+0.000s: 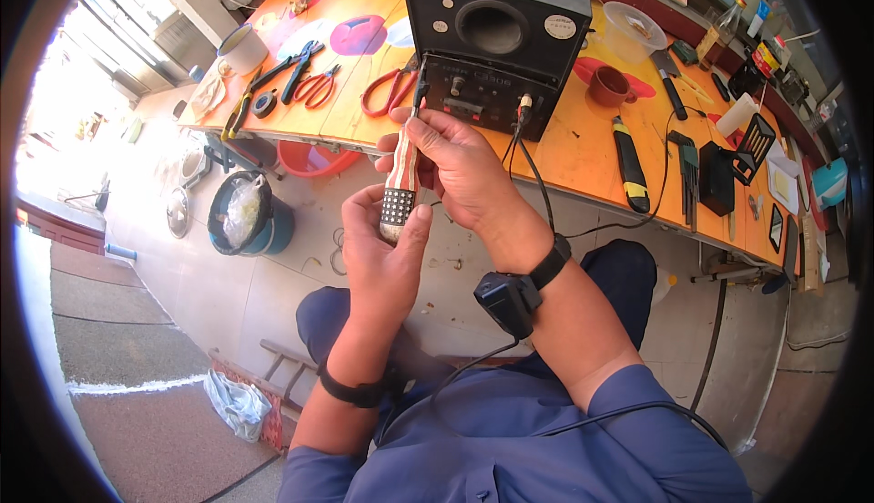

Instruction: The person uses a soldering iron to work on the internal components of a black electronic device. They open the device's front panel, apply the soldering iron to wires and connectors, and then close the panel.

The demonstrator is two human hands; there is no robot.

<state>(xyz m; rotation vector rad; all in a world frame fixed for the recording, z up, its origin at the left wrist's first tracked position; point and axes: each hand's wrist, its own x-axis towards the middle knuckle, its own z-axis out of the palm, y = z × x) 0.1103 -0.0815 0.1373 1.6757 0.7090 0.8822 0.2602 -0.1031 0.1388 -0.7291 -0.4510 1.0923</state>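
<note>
A screwdriver [401, 175] with a striped red-and-white handle and a dotted black grip points up at the front panel of a black speaker box [496, 34] on the orange workbench [583, 148]. My left hand [382, 248] grips the handle's lower end from below. My right hand [455, 162] wraps the upper handle and shaft, close to the box's control panel. A black cable [537, 180] is plugged into the panel and hangs down past my right wrist, which wears a small black device [510, 298].
On the bench lie red-handled scissors [387, 89], pliers [296, 66], black tape [264, 102], a yellow-black utility knife [630, 162], hex keys [687, 162] and a brown cup [608, 84]. Below stand a teal bucket [244, 216] and a red basin [309, 157].
</note>
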